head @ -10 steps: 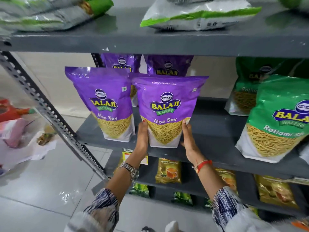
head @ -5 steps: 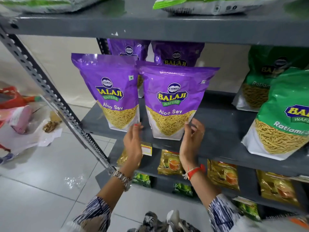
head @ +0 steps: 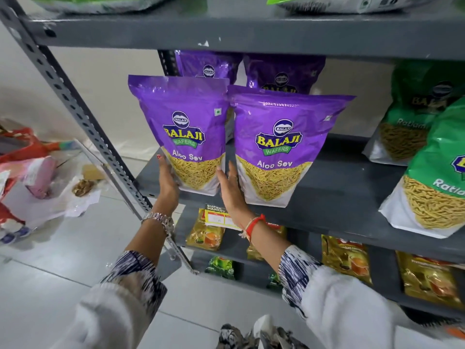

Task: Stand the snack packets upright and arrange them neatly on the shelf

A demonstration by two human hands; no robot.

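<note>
Two purple Aloo Sev packets stand upright side by side at the front of the grey middle shelf [head: 339, 187]. My left hand [head: 167, 182] presses the lower left side of the left purple packet [head: 183, 117]. My right hand [head: 230, 187] lies flat in the gap between the packets, against that same packet's lower right side. The right purple packet [head: 284, 147] stands free beside it. Two more purple packets [head: 208, 66] stand behind them. Green Ratlami Sev packets [head: 437, 172] stand at the shelf's right end.
The upper shelf [head: 251, 34] hangs close above the packet tops, with packets lying flat on it. A slotted grey post [head: 75, 102] slants down at the left. Tea packets [head: 344, 260] fill the lower shelves. Loose wrappers and bags [head: 30, 177] lie on the floor at left.
Both hands let go of the right purple packet and moved left. They now flank the left purple packet. The view shifted closer and slightly upward.
</note>
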